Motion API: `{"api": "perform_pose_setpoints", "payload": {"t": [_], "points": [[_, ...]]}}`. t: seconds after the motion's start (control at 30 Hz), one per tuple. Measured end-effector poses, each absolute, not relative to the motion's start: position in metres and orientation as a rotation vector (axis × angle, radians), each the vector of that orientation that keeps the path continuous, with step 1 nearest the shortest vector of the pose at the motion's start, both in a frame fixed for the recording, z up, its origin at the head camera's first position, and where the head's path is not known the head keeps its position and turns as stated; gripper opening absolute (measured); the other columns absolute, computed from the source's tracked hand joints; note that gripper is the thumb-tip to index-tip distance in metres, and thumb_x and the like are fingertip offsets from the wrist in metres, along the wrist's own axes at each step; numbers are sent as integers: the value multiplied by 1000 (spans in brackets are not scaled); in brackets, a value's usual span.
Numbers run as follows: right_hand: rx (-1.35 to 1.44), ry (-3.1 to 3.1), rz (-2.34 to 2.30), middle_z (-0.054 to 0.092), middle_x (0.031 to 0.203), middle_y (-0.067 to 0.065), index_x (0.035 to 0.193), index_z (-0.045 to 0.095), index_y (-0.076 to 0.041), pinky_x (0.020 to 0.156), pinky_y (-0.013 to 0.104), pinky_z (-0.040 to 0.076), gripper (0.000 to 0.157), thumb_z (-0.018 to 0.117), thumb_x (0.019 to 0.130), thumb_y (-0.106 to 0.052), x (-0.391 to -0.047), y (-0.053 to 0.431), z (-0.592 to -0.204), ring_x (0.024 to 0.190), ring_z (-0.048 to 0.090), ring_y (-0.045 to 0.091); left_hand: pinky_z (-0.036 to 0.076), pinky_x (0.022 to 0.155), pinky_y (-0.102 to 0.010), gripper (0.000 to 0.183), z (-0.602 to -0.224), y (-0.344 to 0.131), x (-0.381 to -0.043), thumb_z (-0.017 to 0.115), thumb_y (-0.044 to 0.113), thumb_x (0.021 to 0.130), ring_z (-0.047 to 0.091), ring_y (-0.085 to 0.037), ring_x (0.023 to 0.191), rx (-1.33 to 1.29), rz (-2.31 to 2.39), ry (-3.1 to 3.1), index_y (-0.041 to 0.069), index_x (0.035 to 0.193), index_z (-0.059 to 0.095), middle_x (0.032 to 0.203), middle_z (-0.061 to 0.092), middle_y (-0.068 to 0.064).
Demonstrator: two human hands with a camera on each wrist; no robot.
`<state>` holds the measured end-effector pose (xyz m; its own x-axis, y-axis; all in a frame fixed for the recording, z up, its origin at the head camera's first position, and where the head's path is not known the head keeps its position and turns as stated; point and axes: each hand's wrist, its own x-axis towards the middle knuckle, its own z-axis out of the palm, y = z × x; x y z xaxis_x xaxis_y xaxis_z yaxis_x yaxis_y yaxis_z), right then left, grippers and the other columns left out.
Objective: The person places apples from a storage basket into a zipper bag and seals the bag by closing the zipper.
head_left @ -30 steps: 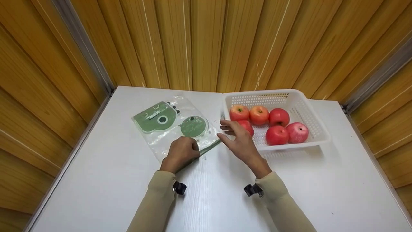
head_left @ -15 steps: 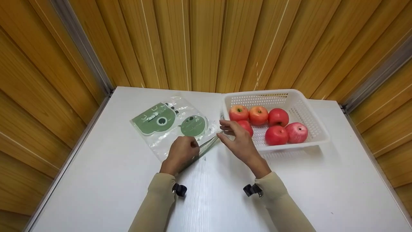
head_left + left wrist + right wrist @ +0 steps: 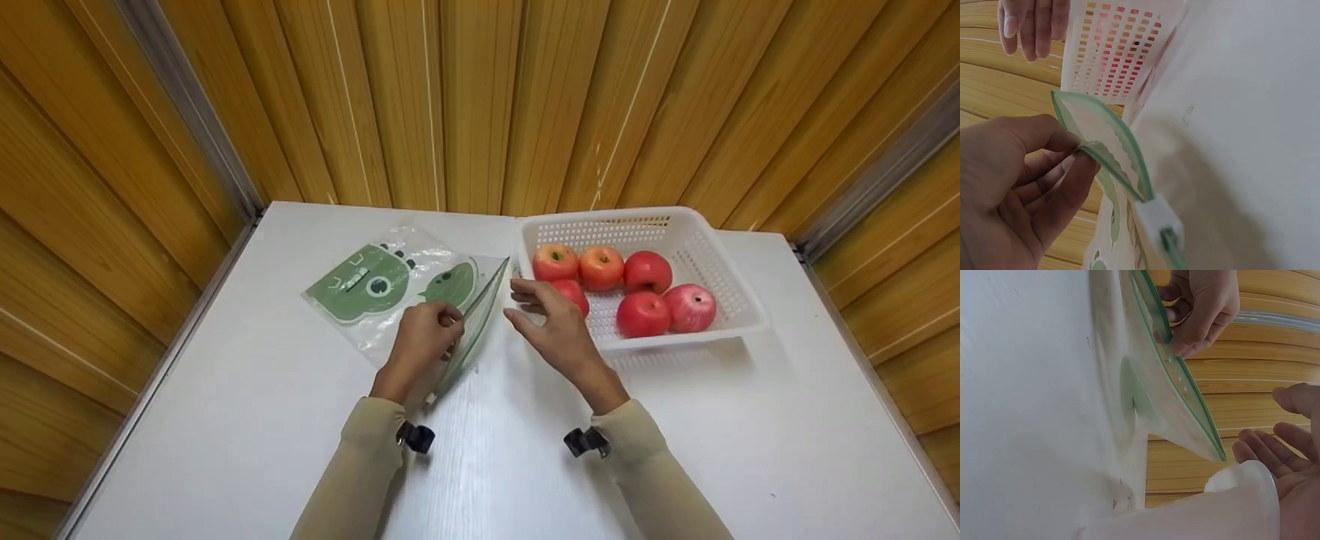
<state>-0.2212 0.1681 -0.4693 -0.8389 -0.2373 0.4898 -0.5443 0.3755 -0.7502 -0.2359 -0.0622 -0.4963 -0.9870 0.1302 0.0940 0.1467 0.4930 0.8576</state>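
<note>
One glossy plastic bag (image 3: 393, 288) gapes, pinched in the left grip (image 3: 420, 337)

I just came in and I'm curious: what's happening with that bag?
A person's left hand is pinching one edge of a clear bag with green pictures, and its mouth is open. The right hand is close by, fingers loosely bent, holding nothing. Six fruits sit in the white basket beside the bag.
</note>
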Motion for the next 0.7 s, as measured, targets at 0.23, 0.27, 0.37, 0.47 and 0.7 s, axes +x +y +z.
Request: {"api": "perform_pose_setpoints", "payload": {"t": [0.23,0.27,0.37,0.47,0.7], "points": [[578,-2348,1367,75,118,19,121,71,4,91,38,61,30,81,93,-1,-219,156,-469,103,76,28,58,48,-30,13,-483,-60,-236,68,4,93,68,-17,52,-232,-1578,-2620,-3,102,76,77,70,-5],[569,-2351,1369,75,117,19,120,71,4,90,38,61,29,81,93,-1,-219,153,-469,102,76,28,58,48,-29,14,-481,-59,-236,69,4,93,68,-17,52,-233,-1565,-2611,-3,103,76,77,71,-5],[546,-2366,1399,76,115,17,119,72,3,89,37,62,27,81,94,-3,-219,147,-469,100,76,26,58,49,-29,13,-476,-57,-236,70,3,93,69,-17,53,-232,-1561,-2583,-3,103,75,78,71,-6],[530,-2381,1426,76,114,15,118,73,3,89,41,62,26,80,95,-5,-221,141,-469,98,76,27,59,50,-29,13,-472,-56,-236,69,1,92,69,-18,56,-237,-1597,-2546,-4,104,75,79,71,-6],[509,-2386,1458,75,114,19,120,71,5,90,44,62,28,79,96,-8,-222,129,-471,98,75,29,60,50,-29,11,-463,-52,-237,71,1,93,71,-19,57,-221,-1638,-2470,-3,102,75,79,73,-8]]}}
